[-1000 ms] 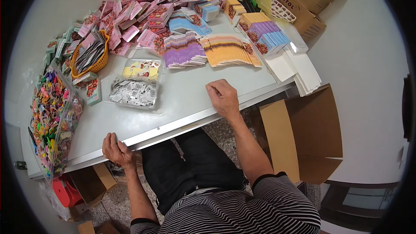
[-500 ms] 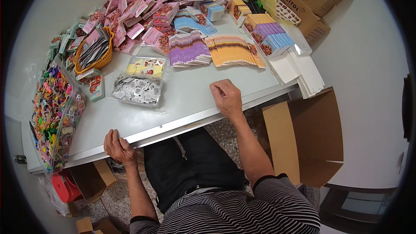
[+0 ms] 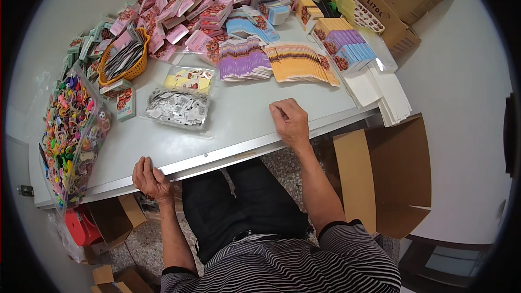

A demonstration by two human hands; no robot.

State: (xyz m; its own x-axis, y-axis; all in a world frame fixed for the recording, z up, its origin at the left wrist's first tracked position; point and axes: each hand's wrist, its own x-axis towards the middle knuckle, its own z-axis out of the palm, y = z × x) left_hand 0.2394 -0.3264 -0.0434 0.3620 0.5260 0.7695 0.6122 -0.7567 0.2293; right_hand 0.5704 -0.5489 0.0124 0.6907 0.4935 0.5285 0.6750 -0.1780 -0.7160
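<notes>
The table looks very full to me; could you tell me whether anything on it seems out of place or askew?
The stack of white cards juts over the table's right corner, fanned and unsupported. The pink packets lie in a loose, jumbled heap.

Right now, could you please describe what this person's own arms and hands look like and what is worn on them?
Both arms are bare from the hands up past the elbows. The left hand and right hand wear no gloves; no rings or watch are visible. Short sleeves of a black-and-white, finely striped top end in dark cuffs on the upper arms.
</notes>
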